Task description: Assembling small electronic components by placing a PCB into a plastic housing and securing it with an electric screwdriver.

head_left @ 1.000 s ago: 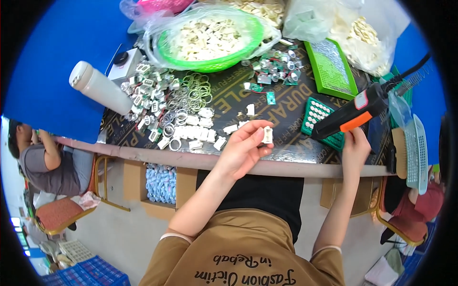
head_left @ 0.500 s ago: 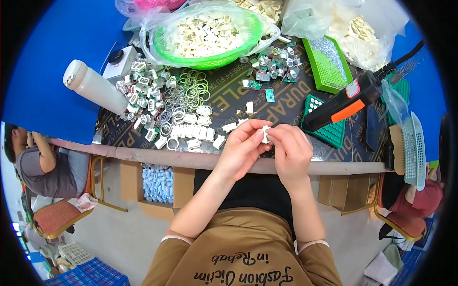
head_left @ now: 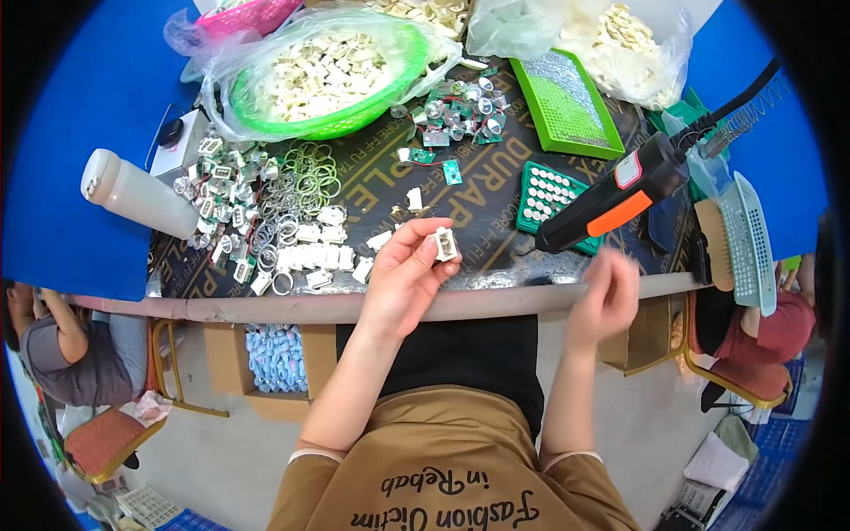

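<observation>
Our left hand [head_left: 403, 281], fingers curled, pinches a small white rectangular plastic housing [head_left: 446, 244] above the near edge of the dark patterned tabletop [head_left: 485, 211]; rightward, our blurred right hand [head_left: 606, 296] is bent, its grip we cannot tell.

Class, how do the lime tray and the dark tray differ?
The lime tray is brighter than the dark tray. The lime tray holds tiny silvery bits; the dark tray, white discs in rows. The black tool partly hides the dark tray, not the lime tray. Both are green.
</observation>
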### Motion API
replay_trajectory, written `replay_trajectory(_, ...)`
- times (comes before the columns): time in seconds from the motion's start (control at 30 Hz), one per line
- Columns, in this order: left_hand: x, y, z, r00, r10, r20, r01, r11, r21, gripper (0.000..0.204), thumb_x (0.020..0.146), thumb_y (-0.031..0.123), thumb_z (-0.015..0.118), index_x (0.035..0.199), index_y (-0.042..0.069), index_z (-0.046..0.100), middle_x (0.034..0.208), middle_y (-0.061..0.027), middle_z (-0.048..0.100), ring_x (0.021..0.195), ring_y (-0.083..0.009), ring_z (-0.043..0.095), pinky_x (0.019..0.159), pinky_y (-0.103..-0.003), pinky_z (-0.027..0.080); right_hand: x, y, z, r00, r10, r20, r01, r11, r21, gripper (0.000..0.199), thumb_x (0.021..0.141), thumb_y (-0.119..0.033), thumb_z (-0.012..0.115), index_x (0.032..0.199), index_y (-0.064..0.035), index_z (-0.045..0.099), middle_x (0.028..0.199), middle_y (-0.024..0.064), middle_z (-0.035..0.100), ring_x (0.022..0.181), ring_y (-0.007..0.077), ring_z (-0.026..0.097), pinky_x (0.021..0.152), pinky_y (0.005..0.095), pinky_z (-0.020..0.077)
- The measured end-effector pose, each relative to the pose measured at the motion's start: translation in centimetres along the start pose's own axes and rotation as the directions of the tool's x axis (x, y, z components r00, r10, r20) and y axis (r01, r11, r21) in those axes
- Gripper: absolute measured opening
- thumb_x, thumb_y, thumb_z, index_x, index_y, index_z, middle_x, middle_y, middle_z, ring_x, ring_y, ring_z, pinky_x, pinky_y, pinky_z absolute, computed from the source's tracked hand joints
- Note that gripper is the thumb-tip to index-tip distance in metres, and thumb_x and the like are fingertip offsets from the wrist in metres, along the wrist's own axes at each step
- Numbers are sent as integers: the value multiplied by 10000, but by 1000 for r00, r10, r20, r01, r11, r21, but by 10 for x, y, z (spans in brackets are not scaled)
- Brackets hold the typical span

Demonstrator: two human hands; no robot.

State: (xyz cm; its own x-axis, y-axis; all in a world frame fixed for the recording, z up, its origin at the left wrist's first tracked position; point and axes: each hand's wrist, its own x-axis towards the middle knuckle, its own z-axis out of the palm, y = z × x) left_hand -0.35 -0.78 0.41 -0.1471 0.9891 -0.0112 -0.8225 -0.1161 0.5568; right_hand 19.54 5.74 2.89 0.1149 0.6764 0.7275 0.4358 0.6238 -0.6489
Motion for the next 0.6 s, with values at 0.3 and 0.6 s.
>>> replay_trajectory(0.3,-1,0,0,999,-9,42,9,1000,-6,217,894,119,478,1081,11,498,886,-60,557,807,-139,545,721,-258,457,32,73,18,876,206,435,-122,969,-214,217,702,88,556,892,-11,591,796,73,582,776,174,584,718,273,452)
replay_trajectory(0.6,0,0,0,999,-28,27,28,1000,-5,216,888,115,488,1078,14,500,881,-55,567,799,-131,555,709,-254,466,13,8,-15,988,-38,-147,62,985,158,149,730,125,534,820,18,584,799,96,585,727,187,552,643,269,449)
